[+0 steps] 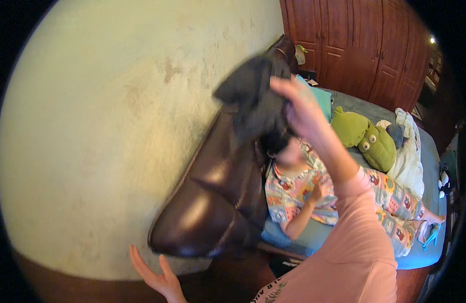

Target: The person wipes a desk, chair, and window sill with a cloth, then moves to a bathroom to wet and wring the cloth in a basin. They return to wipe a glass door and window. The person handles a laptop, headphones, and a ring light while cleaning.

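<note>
I saw the padded dark brown leather headboard [213,202] standing against the pale plaster wall [117,126], which lay to its left. To the headboard's right ran the bed with the blue sheet [314,237], and a person in patterned pyjamas [303,194] lay on it just beside the headboard. Farther right on the bed sat the green plush toy [367,136]. Behind the headboard stood the reddish wooden wardrobe [364,45]. The dark grey cloth [255,101] hung over the headboard's top edge, under my right hand [298,103]; my left hand [157,278] was before the headboard's near end.

A dark grey cloth [253,98], crumpled and blurred, hangs at 12 o'clock against the top of the glossy brown headboard [213,202].
</note>
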Available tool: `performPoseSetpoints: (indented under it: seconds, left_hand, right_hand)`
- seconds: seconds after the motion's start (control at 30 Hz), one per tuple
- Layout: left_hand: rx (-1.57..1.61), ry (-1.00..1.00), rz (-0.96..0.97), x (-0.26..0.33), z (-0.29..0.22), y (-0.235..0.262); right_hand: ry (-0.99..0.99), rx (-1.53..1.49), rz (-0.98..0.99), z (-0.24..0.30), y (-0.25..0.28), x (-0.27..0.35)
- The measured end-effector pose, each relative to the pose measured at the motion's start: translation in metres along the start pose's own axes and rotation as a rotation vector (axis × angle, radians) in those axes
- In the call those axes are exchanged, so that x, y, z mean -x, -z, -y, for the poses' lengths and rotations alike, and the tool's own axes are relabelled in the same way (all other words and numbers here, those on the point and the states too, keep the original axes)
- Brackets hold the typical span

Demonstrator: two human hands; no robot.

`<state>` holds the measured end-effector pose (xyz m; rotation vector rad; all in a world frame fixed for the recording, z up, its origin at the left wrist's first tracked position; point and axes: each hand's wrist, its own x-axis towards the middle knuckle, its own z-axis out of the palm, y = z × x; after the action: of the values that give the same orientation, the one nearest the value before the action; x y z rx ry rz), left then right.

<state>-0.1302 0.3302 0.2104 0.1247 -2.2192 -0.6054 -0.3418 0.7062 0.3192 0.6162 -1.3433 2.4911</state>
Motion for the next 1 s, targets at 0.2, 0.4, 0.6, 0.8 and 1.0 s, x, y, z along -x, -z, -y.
performPoseSetpoints:
  seconds: [0.2,0.4,0.6,0.8,1.0]
  left_hand:
    - [-0.153,0.040,0.167,-0.062,0.010,-0.056]
    - [-0.223,0.120,0.356,-0.063,0.007,-0.049]
    - [-0.161,0.100,0.353,-0.064,0.005,-0.055]
    - [-0.045,0.046,0.248,-0.046,0.017,-0.063]
    - [0.219,0.016,0.040,-0.043,0.022,-0.067]
  right_hand:
    - [0.289,0.759,-0.183,-0.049,0.088,-0.249]
    - [-0.075,1.607,-0.274,-0.174,0.219,-0.321]
    - [-0.330,1.843,-0.044,-0.211,0.243,-0.307]
    - [0.047,1.629,0.224,-0.196,0.106,-0.117]
    - [0.450,0.899,0.745,-0.178,-0.109,0.131]
